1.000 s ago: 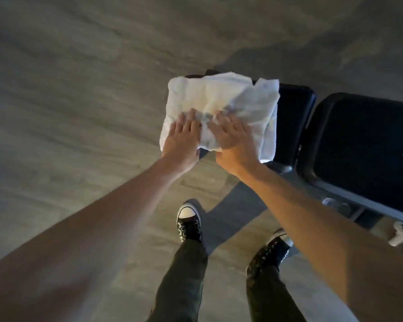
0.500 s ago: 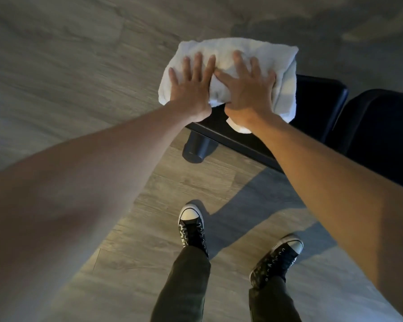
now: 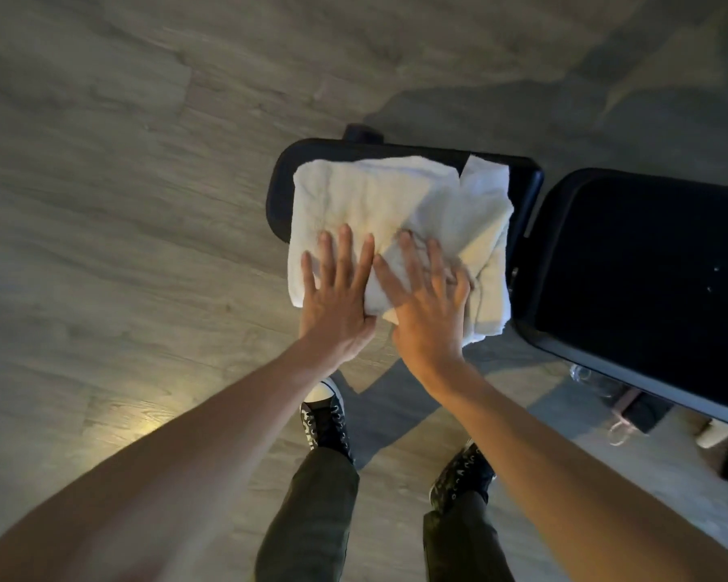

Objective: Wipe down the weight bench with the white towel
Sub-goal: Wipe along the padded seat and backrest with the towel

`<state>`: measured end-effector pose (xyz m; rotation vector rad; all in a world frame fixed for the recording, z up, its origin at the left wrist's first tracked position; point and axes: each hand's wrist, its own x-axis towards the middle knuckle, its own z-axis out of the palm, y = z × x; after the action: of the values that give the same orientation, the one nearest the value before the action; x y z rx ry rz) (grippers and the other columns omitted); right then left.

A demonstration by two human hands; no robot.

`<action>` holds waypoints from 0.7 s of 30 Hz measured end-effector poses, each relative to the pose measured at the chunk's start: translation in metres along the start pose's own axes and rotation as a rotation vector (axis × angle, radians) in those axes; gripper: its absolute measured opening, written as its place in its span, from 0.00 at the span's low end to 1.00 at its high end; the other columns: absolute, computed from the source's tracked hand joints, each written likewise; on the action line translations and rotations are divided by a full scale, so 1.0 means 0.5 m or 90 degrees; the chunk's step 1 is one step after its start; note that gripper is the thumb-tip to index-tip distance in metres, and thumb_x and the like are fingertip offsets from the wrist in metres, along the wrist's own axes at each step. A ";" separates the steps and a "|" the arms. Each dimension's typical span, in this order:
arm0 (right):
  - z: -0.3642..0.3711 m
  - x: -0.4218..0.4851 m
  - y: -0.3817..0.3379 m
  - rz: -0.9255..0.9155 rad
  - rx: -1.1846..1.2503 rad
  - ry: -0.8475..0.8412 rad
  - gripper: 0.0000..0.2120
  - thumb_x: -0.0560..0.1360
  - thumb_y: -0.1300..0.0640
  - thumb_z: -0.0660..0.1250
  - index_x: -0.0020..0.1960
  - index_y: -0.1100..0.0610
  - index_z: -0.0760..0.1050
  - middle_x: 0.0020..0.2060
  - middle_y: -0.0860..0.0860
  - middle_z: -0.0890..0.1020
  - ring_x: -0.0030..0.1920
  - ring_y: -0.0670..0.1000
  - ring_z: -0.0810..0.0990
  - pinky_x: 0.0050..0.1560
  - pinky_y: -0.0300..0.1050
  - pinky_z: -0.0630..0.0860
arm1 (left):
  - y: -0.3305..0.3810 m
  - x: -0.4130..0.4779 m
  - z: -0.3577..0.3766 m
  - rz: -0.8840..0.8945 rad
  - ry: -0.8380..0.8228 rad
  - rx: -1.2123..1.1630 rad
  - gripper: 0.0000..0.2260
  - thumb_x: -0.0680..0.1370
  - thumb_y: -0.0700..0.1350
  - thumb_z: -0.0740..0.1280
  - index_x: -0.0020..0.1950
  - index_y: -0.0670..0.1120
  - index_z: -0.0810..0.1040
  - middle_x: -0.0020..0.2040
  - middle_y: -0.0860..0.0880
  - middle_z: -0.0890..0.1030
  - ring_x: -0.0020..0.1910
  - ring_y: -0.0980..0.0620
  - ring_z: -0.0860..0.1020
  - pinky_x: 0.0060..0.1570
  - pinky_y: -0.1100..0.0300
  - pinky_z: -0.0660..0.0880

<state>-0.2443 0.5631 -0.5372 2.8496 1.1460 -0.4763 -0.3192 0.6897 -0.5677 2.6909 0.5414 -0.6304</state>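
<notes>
A: The grip: left hand (image 3: 337,304) and right hand (image 3: 427,312), both flat and splayed, grasping nothing, pressing the white towel (image 3: 396,220).

B: Beneath them, the small pad (image 3: 280,195) is covered; right of them, the long pad (image 3: 648,287) appears unwiped.

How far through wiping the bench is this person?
In hand: both hands, left and right, press flat on the towel, which covers most of the small seat pad. Nothing shows which areas are already wiped. Left: the larger pad beside it lies bare, with specks on it.
</notes>
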 end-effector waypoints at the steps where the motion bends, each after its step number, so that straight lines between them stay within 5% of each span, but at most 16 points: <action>1: 0.000 -0.005 0.017 -0.002 -0.012 0.000 0.40 0.72 0.62 0.69 0.80 0.43 0.60 0.83 0.54 0.54 0.82 0.65 0.51 0.73 0.73 0.55 | 0.011 0.002 -0.001 0.015 0.004 0.003 0.40 0.78 0.57 0.53 0.83 0.48 0.33 0.84 0.39 0.37 0.82 0.34 0.39 0.79 0.31 0.47; 6: -0.033 0.059 0.116 0.014 -0.021 0.009 0.44 0.73 0.63 0.70 0.81 0.39 0.56 0.84 0.53 0.50 0.81 0.69 0.45 0.72 0.80 0.42 | 0.074 0.098 -0.043 0.034 0.006 -0.012 0.40 0.81 0.60 0.55 0.82 0.50 0.32 0.84 0.40 0.36 0.82 0.34 0.38 0.78 0.30 0.45; 15: -0.140 0.217 0.226 0.044 -0.071 -0.135 0.42 0.78 0.50 0.67 0.80 0.34 0.43 0.83 0.50 0.42 0.81 0.66 0.44 0.76 0.73 0.54 | 0.152 0.261 -0.141 0.014 -0.034 -0.033 0.39 0.82 0.57 0.58 0.83 0.55 0.34 0.84 0.42 0.34 0.82 0.35 0.36 0.78 0.31 0.41; 21: -0.063 0.023 0.183 0.030 0.005 -0.035 0.42 0.75 0.62 0.65 0.82 0.42 0.51 0.84 0.56 0.46 0.81 0.70 0.44 0.75 0.75 0.55 | 0.155 0.099 -0.059 0.083 0.008 -0.025 0.42 0.80 0.55 0.60 0.82 0.53 0.33 0.83 0.39 0.35 0.82 0.35 0.35 0.78 0.31 0.42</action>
<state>-0.1656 0.5089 -0.5180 2.8439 1.0687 -0.5549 -0.2346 0.6474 -0.5493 2.6688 0.3741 -0.5623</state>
